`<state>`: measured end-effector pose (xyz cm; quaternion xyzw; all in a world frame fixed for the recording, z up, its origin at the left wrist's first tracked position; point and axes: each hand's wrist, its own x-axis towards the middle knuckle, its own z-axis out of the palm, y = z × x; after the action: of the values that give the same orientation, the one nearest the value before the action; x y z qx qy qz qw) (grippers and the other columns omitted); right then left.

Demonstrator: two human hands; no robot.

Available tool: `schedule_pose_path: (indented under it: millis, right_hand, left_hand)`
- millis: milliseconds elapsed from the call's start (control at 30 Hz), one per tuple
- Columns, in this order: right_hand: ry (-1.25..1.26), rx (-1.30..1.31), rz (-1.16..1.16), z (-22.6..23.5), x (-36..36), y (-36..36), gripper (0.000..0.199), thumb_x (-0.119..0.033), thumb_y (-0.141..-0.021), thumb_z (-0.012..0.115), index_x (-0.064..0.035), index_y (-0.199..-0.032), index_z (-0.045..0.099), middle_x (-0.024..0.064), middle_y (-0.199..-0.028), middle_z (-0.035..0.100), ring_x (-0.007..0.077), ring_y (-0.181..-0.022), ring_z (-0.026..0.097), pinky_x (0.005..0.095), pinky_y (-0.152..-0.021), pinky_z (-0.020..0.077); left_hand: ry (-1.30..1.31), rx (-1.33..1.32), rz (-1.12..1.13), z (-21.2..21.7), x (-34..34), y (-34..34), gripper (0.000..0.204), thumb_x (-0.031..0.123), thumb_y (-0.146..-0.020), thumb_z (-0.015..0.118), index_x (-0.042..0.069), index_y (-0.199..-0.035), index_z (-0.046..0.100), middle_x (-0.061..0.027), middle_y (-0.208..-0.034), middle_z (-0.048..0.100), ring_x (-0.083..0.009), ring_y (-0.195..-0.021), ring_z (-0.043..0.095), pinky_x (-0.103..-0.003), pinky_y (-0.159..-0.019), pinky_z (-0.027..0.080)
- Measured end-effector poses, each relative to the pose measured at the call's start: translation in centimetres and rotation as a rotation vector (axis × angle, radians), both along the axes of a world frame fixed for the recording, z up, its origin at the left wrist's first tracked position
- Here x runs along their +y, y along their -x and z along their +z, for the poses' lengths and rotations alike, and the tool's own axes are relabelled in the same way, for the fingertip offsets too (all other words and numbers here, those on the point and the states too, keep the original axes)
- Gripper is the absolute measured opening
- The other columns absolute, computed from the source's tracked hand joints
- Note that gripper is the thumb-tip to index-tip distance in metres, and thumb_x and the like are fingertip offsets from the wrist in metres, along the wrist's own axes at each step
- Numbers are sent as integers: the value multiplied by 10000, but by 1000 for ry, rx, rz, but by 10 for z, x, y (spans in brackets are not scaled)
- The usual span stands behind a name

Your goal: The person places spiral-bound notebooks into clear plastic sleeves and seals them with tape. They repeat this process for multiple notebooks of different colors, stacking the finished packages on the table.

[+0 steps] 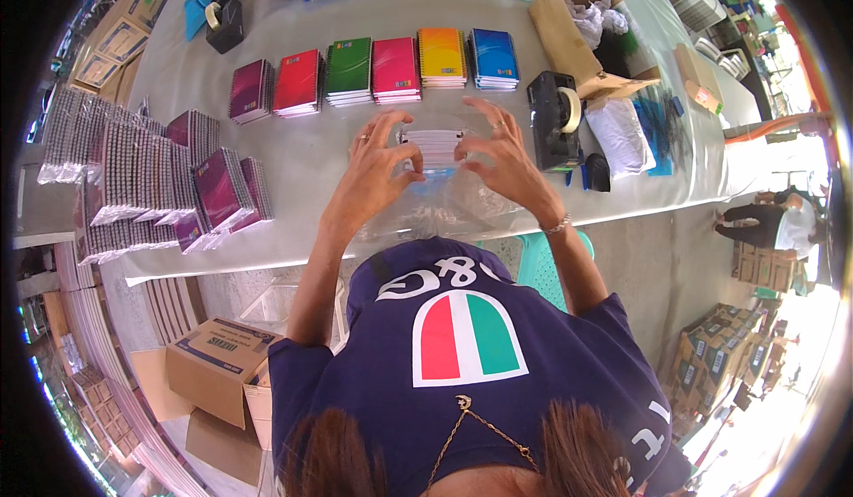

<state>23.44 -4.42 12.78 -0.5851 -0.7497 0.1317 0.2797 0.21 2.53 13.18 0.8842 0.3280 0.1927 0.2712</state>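
One stack [434, 148], flanked by left hand [384, 164] and right hand [506, 158], fingers of both spread and curved at the stack's ends, apparently to steady it; beyond the stack, six notebook piles [394, 69] rowed, seemingly sorted by colour.

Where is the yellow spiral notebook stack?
In the head view, the yellow spiral notebook stack sits in the row beyond the right hand, between the pink stack on its left and the blue stack on its right.

Fisheye head cam looks dn fr. above at nearby table [302, 161].
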Motion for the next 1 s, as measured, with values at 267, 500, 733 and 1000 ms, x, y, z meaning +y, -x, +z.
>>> schedule_pose_path:
  millis: [267, 500, 733, 1000]
  right_hand:
    - [-97, -18, 44, 14, 10, 23, 65, -153, -759, 759, -104, -768, 717, 88, -1394, 494, 304, -1291, 400, 446, -1077, 288]
    - [-190, 426, -188, -6, -5, -15, 416, -257, -743, 802, -90, -1098, 663, 108, -1334, 528, 304, -1236, 457, 435, -1030, 355]
    - [15, 357, -189, -94, -37, -5, 869, -110, -634, 871, -93, -1391, 445, 100, -1414, 459, 301, -1314, 417, 422, -1021, 425]
    - [-27, 352, -129, -97, -19, 24, 823, -53, -652, 840, -81, -1371, 439, 156, -1416, 431, 342, -1333, 387, 421, -1022, 437]
  left_hand:
    - [-145, -56, 9, -1, -3, -8, 192, 158, -703, 805, 113, -850, 689, -82, -1360, 466, -312, -1366, 344, -515, -1112, 263]
    - [-56, -309, 174, -13, -3, 15, 463, 198, -675, 855, 86, -1072, 645, -107, -1318, 489, -306, -1246, 471, -432, -1052, 357]
    - [115, -577, 432, -99, -28, 1, 701, 235, -687, 867, 49, -1264, 515, -115, -1240, 530, -283, -1195, 502, -406, -989, 431]
    - [-21, -507, 322, -94, -21, -11, 547, 135, -669, 853, 102, -1166, 628, -129, -1207, 581, -304, -1140, 562, -386, -958, 466]
